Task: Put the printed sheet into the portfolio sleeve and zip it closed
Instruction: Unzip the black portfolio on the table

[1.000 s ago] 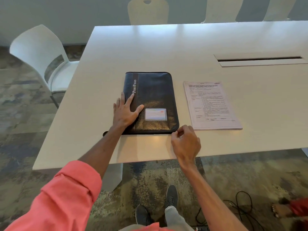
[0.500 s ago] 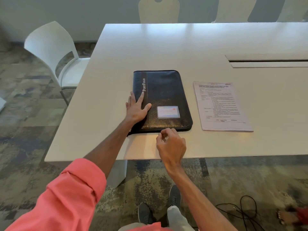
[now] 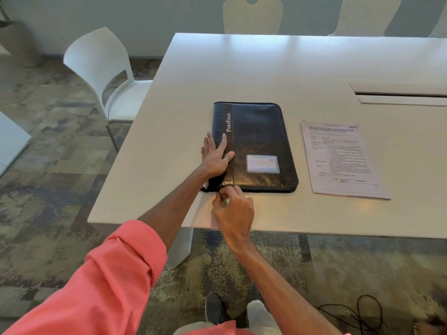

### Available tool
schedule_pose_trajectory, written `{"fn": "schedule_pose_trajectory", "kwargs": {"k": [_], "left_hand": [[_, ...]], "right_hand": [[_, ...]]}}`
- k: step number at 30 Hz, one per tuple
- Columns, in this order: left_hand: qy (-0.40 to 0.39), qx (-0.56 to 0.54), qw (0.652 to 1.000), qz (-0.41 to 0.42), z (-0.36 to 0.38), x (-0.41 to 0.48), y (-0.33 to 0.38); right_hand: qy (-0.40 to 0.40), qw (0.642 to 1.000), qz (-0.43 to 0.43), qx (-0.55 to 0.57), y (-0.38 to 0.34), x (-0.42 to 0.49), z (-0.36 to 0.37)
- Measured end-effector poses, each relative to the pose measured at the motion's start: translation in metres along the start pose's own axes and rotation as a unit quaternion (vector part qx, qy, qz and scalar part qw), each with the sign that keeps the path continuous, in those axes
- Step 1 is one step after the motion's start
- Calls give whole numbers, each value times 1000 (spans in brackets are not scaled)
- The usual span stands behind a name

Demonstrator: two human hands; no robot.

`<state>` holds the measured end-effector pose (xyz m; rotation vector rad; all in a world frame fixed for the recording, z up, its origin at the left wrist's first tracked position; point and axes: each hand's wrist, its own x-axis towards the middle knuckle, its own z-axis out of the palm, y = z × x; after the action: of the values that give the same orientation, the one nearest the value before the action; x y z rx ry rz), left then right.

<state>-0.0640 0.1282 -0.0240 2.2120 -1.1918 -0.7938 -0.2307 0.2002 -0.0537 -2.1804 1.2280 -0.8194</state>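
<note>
A black leather portfolio sleeve [image 3: 260,139] lies closed on the white table [image 3: 266,68], with "PortFolio" printed along its spine and a card window on the cover. My left hand [image 3: 216,157] rests flat on its left edge, fingers spread. My right hand [image 3: 233,205] is at the near left corner of the sleeve, thumb and fingers pinched together at the zipper edge; the zipper pull itself is hidden by the fingers. The printed sheet [image 3: 341,158] lies flat on the table to the right of the sleeve, untouched.
A white chair [image 3: 104,76] stands at the table's left side and more chairs [image 3: 252,14] line the far side. A cable slot [image 3: 399,94] is set into the table at the right. Black cables [image 3: 355,315] lie on the carpet by my feet.
My right hand has slid left along the sleeve's near edge, from near its right corner to its left corner. My left hand has stayed on the sleeve, and the view has shifted.
</note>
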Motion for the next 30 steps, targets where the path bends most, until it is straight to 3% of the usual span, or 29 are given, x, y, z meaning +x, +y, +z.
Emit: {"fn": "schedule_pose_trajectory", "kwargs": {"k": [19, 25, 30], "left_hand": [[-16, -12, 1000, 2, -2, 2, -5], [-24, 47, 998, 34, -12, 3, -23], [-1, 63, 997, 49, -12, 1, -28]], "right_hand": [[-52, 998, -38, 16, -26, -16, 19], [-60, 996, -68, -12, -18, -11, 11], [-56, 996, -60, 39, -13, 2, -6]]}}
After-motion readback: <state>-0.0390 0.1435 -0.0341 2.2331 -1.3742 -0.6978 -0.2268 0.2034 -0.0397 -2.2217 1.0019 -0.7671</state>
